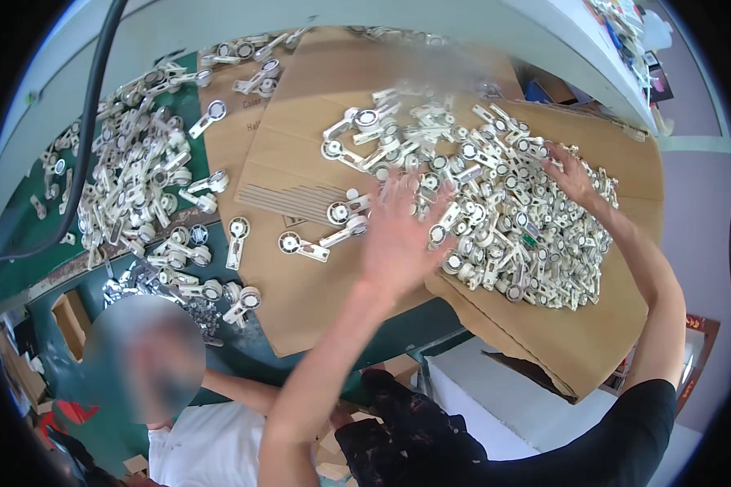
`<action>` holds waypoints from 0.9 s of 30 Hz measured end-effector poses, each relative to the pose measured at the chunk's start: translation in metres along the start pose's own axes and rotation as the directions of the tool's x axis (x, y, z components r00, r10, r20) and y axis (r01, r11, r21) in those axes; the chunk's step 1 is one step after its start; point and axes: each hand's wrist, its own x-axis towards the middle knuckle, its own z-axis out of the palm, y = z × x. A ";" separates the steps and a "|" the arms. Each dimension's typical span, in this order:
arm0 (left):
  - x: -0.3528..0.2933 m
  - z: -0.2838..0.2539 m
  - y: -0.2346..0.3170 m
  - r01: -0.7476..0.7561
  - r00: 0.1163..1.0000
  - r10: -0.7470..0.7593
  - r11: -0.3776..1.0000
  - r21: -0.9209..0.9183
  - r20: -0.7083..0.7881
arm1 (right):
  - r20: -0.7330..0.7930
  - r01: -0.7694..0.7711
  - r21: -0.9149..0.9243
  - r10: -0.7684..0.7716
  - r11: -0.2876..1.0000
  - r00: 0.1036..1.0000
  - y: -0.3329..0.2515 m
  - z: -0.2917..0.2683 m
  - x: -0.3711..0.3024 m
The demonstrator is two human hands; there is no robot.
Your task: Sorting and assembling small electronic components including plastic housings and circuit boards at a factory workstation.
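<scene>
A wide heap of small white plastic parts (pixel 503 219), each a flat arm with a round wheel-like end, lies on cardboard. Over the heap's left side is my left hand (pixel 402 231), smeared by motion, with its fingers spread and nothing visible in them. At the far right edge of the pile, my right hand (pixel 573 174) reaches in with fingers apart, touching or just above the parts; its fingertips are partly lost among them. Loose parts (pixel 303 246) lie left of my left hand, on the bare cardboard (pixel 300 162).
On the green table at left is another heap of white parts (pixel 138 170), with small metal pieces (pixel 203 315) nearer. Beside me at lower left sits a person in a white shirt (pixel 211 446). A black cable (pixel 89 122) hangs at left; a pale overhead beam (pixel 244 16) crosses the top.
</scene>
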 end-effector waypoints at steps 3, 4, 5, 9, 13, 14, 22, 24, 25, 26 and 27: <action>-0.012 0.056 0.046 -0.262 0.945 0.294 0.943 -0.204 0.147 | -0.078 -0.179 -0.109 0.171 0.978 0.982 0.086 0.055 -0.029; -0.022 0.077 0.040 -0.280 0.924 0.338 0.916 -0.288 0.176 | -0.076 -0.246 -0.116 0.239 0.962 0.968 0.089 0.080 -0.024; -0.008 0.087 0.052 -0.328 0.899 0.399 0.886 -0.327 0.180 | -0.085 -0.350 -0.059 0.345 0.935 0.935 0.128 0.071 -0.036; 0.033 0.113 0.086 -0.459 0.802 0.544 0.826 -0.327 0.247 | -0.434 -0.350 -0.186 0.243 0.918 0.867 0.224 0.045 -0.057; 0.043 0.127 0.106 -0.583 0.684 0.611 0.786 -0.205 0.399 | -0.347 -0.369 -0.322 0.254 0.872 0.903 0.338 -0.028 -0.071; 0.025 0.135 0.098 -0.549 0.729 0.563 0.820 -0.158 0.390 | -0.338 -0.344 -0.388 0.215 0.855 0.916 0.351 -0.047 -0.047; 0.036 0.191 0.135 -0.606 0.536 0.556 0.777 -0.170 0.636 | -0.025 -0.568 0.478 0.657 0.670 0.753 0.411 0.033 -0.135; 0.035 0.199 0.138 -0.529 0.670 0.400 0.848 0.025 0.626 | 0.050 -0.538 0.601 0.643 0.592 0.764 0.408 0.043 -0.131; 0.037 0.202 0.142 -0.623 0.608 0.318 0.759 0.188 0.728 | 0.092 -0.521 0.655 0.626 0.548 0.774 0.404 0.052 -0.131; 0.039 0.205 0.139 -0.619 0.609 0.312 0.762 0.190 0.729 | 0.117 -0.502 0.708 0.619 0.496 0.777 0.401 0.060 -0.126; 0.047 0.218 0.154 -0.611 0.609 0.305 0.769 0.188 0.732 | 0.132 -0.502 0.738 0.633 0.451 0.763 0.411 0.051 -0.151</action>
